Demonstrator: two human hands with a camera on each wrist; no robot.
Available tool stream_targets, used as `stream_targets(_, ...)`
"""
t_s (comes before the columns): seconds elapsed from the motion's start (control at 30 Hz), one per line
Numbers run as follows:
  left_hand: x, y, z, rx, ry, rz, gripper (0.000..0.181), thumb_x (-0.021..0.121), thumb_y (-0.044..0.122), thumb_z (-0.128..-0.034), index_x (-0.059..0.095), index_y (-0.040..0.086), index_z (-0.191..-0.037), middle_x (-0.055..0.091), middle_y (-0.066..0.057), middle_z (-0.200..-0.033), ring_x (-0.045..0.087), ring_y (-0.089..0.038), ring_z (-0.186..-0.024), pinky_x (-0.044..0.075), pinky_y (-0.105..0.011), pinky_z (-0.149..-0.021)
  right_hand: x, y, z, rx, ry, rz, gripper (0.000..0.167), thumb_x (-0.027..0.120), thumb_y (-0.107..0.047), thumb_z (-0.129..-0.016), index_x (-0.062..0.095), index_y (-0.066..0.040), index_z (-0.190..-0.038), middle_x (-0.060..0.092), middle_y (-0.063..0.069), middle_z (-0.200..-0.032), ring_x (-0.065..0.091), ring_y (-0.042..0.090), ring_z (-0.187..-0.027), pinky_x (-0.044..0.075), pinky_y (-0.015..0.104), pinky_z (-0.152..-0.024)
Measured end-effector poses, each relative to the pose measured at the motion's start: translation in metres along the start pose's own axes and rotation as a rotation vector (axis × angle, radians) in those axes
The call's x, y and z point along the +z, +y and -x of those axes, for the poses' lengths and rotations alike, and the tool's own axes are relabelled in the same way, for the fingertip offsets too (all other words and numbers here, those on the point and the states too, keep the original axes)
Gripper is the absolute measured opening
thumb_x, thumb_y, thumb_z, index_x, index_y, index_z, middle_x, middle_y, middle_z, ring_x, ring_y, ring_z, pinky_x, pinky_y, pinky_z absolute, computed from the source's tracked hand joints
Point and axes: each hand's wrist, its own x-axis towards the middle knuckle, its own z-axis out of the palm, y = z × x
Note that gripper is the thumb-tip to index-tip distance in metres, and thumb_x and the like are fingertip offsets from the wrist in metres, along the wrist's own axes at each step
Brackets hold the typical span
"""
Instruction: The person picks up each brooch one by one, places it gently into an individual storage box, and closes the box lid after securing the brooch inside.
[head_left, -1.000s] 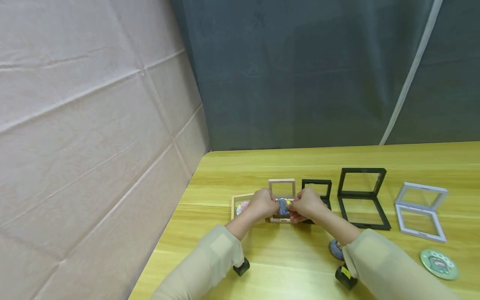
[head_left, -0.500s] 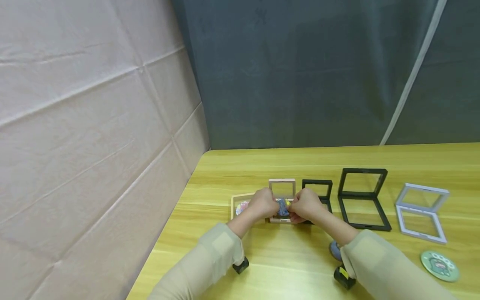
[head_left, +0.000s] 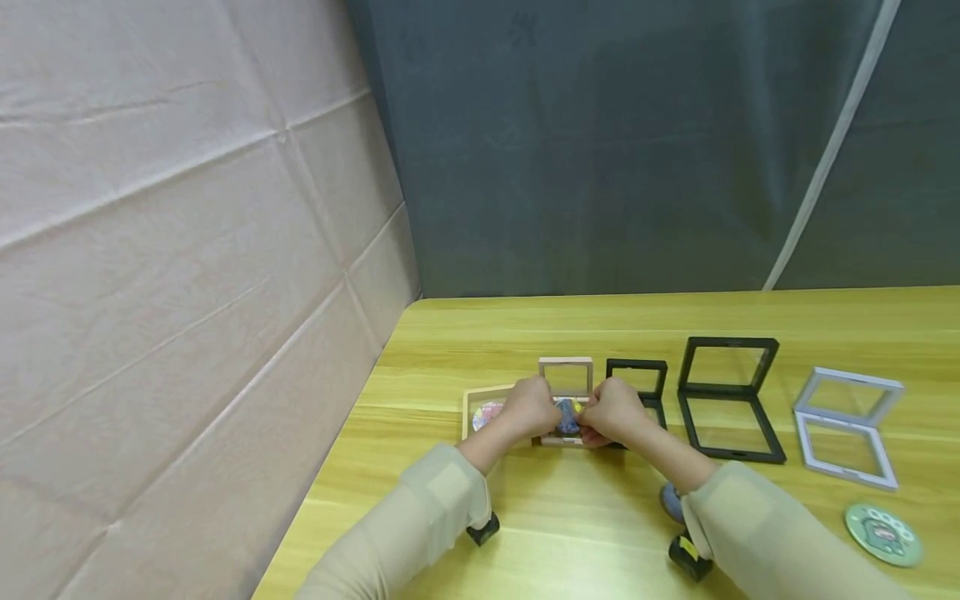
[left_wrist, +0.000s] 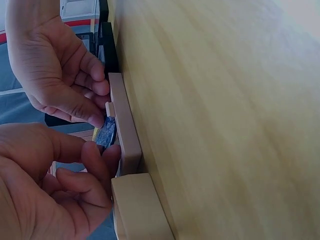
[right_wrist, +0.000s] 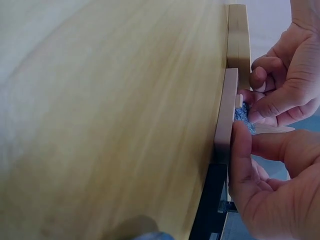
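In the head view my left hand (head_left: 529, 407) and right hand (head_left: 615, 410) face each other over the lower half of a small pink display frame (head_left: 566, 362), whose other half stands upright behind. Between them is a round blue-and-yellow badge (head_left: 567, 416), its edges pinched from either side. The left wrist view shows the badge (left_wrist: 107, 132) tilted just behind the pink frame's edge (left_wrist: 126, 122), between the fingertips of both hands. From the right wrist, the badge (right_wrist: 243, 114) is mostly covered by fingers, and my right index finger lies along the frame edge (right_wrist: 227, 115).
To the left is a light wooden frame (head_left: 467, 417) with a pink round badge (head_left: 486, 414) inside. Rightward stand a small black frame (head_left: 636, 364), a larger black frame (head_left: 731, 389) and a white frame (head_left: 843, 421), all unfolded. A blue badge (head_left: 671, 502) and green badge (head_left: 883, 534) lie nearer.
Both hands stay at the pink frame with the badge between them. The badge's tilt shifts slightly under the fingers; little else differs.
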Motion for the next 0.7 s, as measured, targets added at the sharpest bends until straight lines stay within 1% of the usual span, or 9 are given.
stream_targets(0.13, 0.0006, -0.0004, -0.0002, 0.007, 0.015, -0.014, 0.038, 0.056, -0.002, -0.0697, 0.033, 0.015, -0.045, 0.030, 0.007, -0.039, 0.028, -0.007, -0.034, 0.023, -0.018, -0.033, 0.0004, 0.0002, 0.0008, -0.008, 0.005, 0.008, 0.019, 0.061, 0.003, -0.079, 0.058, 0.006, -0.060, 0.059, 0.009, -0.051, 0.058, 0.016, -0.042, 0.050, 0.029, -0.045)
stream_targets(0.3, 0.0005, -0.0006, 0.0006, 0.018, 0.030, -0.024, 0.035, 0.056, -0.001, -0.0702, 0.036, 0.014, -0.045, 0.036, 0.005, -0.039, 0.031, -0.007, -0.034, 0.025, -0.017, -0.033, 0.0011, 0.0004, 0.0003, -0.011, 0.013, 0.010, 0.017, 0.062, 0.003, -0.078, 0.058, 0.006, -0.062, 0.059, 0.009, -0.050, 0.058, 0.016, -0.041, 0.050, 0.029, -0.044)
stream_targets(0.6, 0.0017, -0.0021, 0.0004, 0.036, 0.034, -0.027, 0.036, 0.058, 0.000, -0.0694, 0.036, 0.014, -0.045, 0.034, 0.006, -0.039, 0.029, -0.007, -0.034, 0.023, -0.017, -0.033, 0.0018, 0.0003, 0.0007, -0.006, 0.023, 0.009, 0.016, 0.062, 0.003, -0.077, 0.057, 0.005, -0.063, 0.059, 0.009, -0.050, 0.057, 0.015, -0.040, 0.050, 0.029, -0.044)
stream_targets(0.7, 0.0024, -0.0025, 0.0004, 0.058, 0.046, -0.060, 0.037, 0.059, 0.001, -0.0692, 0.035, 0.014, -0.045, 0.032, 0.006, -0.039, 0.028, -0.006, -0.034, 0.022, -0.016, -0.033, 0.0022, 0.0007, 0.0010, -0.006, 0.026, 0.014, 0.016, 0.062, 0.002, -0.077, 0.056, 0.004, -0.062, 0.058, 0.009, -0.049, 0.057, 0.015, -0.040, 0.050, 0.029, -0.043)
